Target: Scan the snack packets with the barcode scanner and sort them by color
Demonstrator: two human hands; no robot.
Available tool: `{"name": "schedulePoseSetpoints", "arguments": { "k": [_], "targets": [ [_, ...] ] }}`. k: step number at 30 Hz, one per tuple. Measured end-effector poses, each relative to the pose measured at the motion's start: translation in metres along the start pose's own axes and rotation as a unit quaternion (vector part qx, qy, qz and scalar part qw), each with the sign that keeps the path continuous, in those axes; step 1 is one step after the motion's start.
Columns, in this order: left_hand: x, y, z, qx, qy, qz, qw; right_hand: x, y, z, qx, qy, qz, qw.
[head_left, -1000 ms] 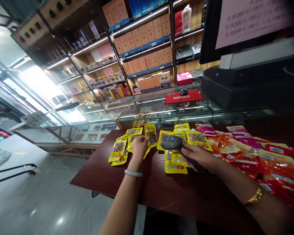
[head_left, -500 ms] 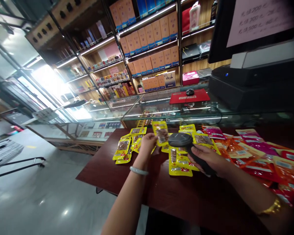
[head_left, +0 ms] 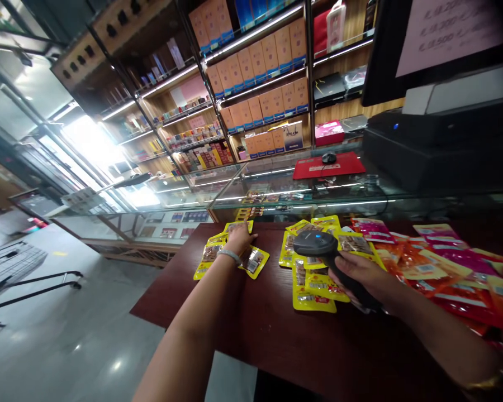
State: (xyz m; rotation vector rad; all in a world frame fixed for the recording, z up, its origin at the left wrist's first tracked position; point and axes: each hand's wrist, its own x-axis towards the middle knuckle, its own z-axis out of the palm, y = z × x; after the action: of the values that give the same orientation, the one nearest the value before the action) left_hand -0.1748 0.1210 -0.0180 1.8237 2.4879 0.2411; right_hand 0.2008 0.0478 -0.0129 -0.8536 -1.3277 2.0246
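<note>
My left hand (head_left: pixel 238 241) is over the left group of yellow snack packets (head_left: pixel 210 251), its fingers apart. One yellow packet (head_left: pixel 256 261) lies slanted beside and partly under this hand. My right hand (head_left: pixel 360 272) is wrapped round the handle of a black barcode scanner (head_left: pixel 316 243), which shows a small blue light on top. The scanner's head is above a second group of yellow snack packets (head_left: pixel 314 301), which it partly hides. All the packets lie on the dark red wooden table (head_left: pixel 260 318).
Orange and pink packets (head_left: pixel 436 262) are heaped at the right. Behind the table stands a glass counter (head_left: pixel 272 187) with a red mat (head_left: pixel 310 168), a computer mouse (head_left: pixel 328 158) and a black monitor (head_left: pixel 381 56). A shopping cart (head_left: pixel 17 268) stands at far left.
My left hand has moved left from beside the scanner to the left group, and the yellow packet it was holding up is no longer raised. The scanner stays in my right hand.
</note>
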Motion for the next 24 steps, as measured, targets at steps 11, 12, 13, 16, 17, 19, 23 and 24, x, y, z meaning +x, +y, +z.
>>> {"name": "schedulePoseSetpoints", "arguments": {
  "k": [11, 12, 13, 16, 17, 19, 23, 24],
  "targets": [
    [-0.039, 0.019, -0.003, -0.055, -0.058, 0.083, 0.993, 0.0, -0.004, -0.002, -0.013, 0.0, -0.013, 1.0],
    [-0.043, 0.019, -0.004, -0.027, -0.021, 0.051, 0.998, 0.0, -0.005, -0.002, -0.016, -0.003, -0.016, 1.0],
    [-0.046, 0.02, -0.004, 0.011, 0.02, 0.022, 0.999, 0.0, -0.005, -0.001, -0.02, -0.005, -0.017, 1.0],
    [-0.05, 0.026, 0.0, 0.095, 0.066, -0.034, 0.993, -0.001, -0.006, 0.0, -0.038, -0.004, -0.025, 0.999],
    [-0.05, 0.029, 0.003, 0.103, 0.057, -0.044, 0.992, -0.002, -0.006, 0.001, -0.043, -0.002, -0.026, 0.999],
    [-0.049, 0.036, 0.007, 0.099, 0.032, -0.058, 0.993, -0.002, -0.007, 0.002, -0.047, 0.001, -0.028, 0.998],
    [-0.042, 0.045, 0.013, 0.084, 0.022, -0.079, 0.993, 0.0, -0.005, 0.0, -0.043, -0.001, -0.03, 0.999],
    [-0.039, 0.046, 0.014, 0.079, 0.021, -0.076, 0.994, 0.0, -0.004, -0.001, -0.04, -0.002, -0.029, 0.999]
  ]
}}
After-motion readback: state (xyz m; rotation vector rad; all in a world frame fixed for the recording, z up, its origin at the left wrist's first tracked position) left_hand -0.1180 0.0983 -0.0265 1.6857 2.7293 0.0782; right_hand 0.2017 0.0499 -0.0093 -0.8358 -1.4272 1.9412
